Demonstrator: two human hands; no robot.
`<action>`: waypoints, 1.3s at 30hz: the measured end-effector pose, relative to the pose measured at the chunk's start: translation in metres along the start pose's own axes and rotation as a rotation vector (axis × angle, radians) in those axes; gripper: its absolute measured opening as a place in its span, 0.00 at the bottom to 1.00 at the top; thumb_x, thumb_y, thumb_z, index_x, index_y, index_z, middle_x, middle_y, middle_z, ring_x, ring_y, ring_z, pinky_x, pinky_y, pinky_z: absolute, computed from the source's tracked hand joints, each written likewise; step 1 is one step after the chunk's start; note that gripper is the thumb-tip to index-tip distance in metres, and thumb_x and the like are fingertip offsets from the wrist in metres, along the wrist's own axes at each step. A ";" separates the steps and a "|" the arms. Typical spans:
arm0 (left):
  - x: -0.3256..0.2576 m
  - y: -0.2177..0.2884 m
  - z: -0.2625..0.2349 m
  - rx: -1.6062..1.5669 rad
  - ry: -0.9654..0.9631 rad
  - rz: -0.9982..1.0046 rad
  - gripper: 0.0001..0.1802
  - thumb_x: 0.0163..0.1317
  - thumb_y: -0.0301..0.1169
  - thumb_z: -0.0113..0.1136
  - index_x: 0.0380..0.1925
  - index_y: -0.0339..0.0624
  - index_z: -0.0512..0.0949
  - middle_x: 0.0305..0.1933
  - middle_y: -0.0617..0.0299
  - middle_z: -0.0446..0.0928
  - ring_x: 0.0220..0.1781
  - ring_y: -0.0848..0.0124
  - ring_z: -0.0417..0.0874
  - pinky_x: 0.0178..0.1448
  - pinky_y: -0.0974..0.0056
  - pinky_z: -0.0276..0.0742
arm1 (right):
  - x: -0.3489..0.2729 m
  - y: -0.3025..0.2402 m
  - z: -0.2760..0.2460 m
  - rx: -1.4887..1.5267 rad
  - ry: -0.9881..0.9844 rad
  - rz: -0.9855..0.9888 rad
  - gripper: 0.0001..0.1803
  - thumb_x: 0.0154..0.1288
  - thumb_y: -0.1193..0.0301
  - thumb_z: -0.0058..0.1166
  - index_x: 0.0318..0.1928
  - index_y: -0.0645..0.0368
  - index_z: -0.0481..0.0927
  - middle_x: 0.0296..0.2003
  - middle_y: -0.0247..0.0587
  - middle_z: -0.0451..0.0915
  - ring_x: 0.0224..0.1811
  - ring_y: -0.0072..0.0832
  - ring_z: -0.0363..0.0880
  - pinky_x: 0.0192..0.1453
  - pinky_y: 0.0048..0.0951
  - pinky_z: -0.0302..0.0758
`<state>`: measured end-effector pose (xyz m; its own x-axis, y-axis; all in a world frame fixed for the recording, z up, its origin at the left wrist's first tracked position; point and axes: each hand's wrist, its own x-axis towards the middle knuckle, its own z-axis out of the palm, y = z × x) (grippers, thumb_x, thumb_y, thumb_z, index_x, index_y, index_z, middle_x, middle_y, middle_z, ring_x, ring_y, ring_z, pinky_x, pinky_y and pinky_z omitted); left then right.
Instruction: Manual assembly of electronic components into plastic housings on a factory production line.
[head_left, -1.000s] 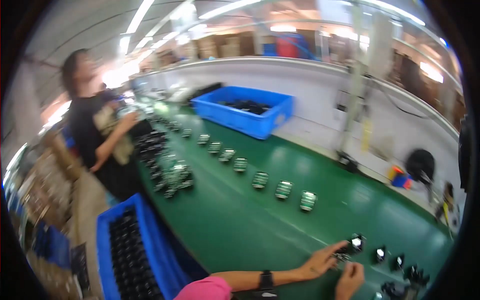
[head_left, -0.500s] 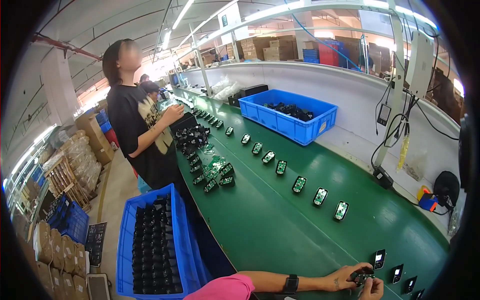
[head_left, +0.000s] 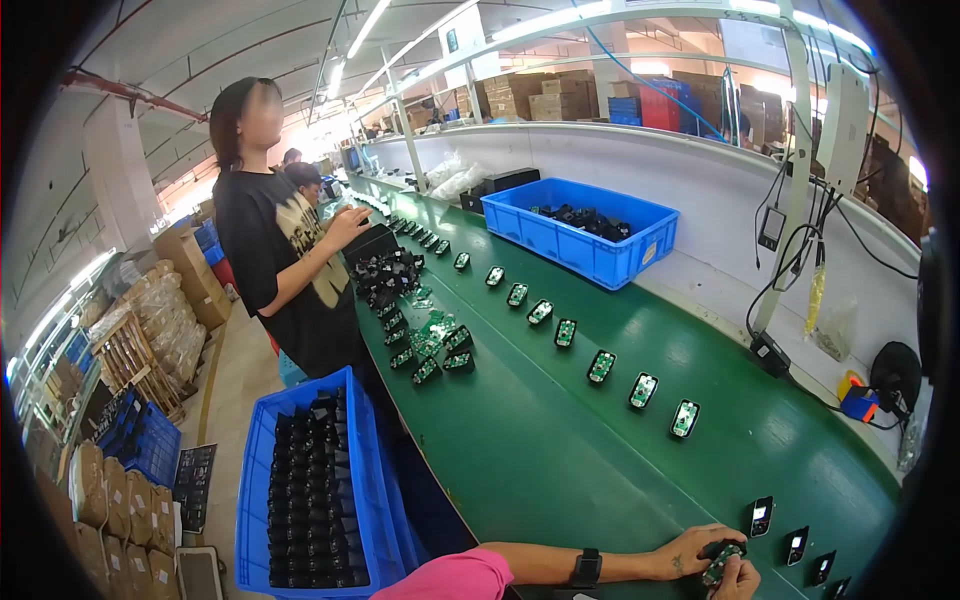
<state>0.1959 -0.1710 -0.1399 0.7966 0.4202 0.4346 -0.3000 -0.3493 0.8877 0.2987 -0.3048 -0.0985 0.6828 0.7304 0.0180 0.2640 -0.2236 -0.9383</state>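
At the front right of the green work surface (head_left: 540, 470), my left hand (head_left: 688, 550) is closed round a small black housing with a green circuit board (head_left: 717, 572) showing in it. My right hand (head_left: 739, 580) grips the same piece from the right, its fingertips at the board's edge. Its lower part is cut off by the picture's edge. Just right of my hands stand several black casings (head_left: 762, 516) with bright small windows. Ahead of them, a spaced row of black housings with green boards (head_left: 684, 418) runs away along the surface.
A blue crate (head_left: 362, 480) filled with stacked black parts stands left of the surface. Loose black parts (head_left: 385, 277) and green boards (head_left: 434, 333) lie beside a co-worker (head_left: 285, 235). Another blue crate (head_left: 575, 262) sits at the back, near a post with cables (head_left: 790, 230).
The housing in my hands has tilted, so its green board now shows more fully. My hands have shifted slightly. The co-worker's hands have moved a little.
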 end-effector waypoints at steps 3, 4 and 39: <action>0.001 0.013 -0.003 -0.003 -0.031 -0.057 0.27 0.58 0.27 0.58 0.60 0.43 0.72 0.54 0.51 0.75 0.54 0.56 0.79 0.56 0.61 0.75 | 0.005 0.018 0.002 -0.139 -0.046 -0.032 0.18 0.71 0.63 0.56 0.33 0.68 0.82 0.24 0.35 0.81 0.25 0.19 0.75 0.29 0.27 0.72; 0.000 0.011 -0.002 -0.003 -0.031 -0.056 0.27 0.58 0.27 0.58 0.60 0.43 0.72 0.54 0.51 0.75 0.54 0.56 0.79 0.56 0.61 0.75 | 0.005 0.018 0.004 -0.060 -0.029 -0.025 0.18 0.71 0.63 0.56 0.33 0.68 0.82 0.24 0.35 0.81 0.25 0.19 0.75 0.29 0.27 0.72; 0.008 -0.002 0.001 -0.344 0.000 -0.444 0.22 0.71 0.29 0.53 0.64 0.39 0.66 0.56 0.52 0.74 0.46 0.70 0.82 0.35 0.69 0.86 | 0.006 0.008 0.010 -0.271 0.195 -0.252 0.17 0.66 0.68 0.59 0.22 0.63 0.73 0.18 0.49 0.73 0.18 0.45 0.73 0.23 0.40 0.66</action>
<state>0.2031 -0.1679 -0.1387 0.8856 0.4644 0.0074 -0.0894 0.1548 0.9839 0.2979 -0.2956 -0.1098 0.6829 0.6543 0.3250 0.5914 -0.2340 -0.7717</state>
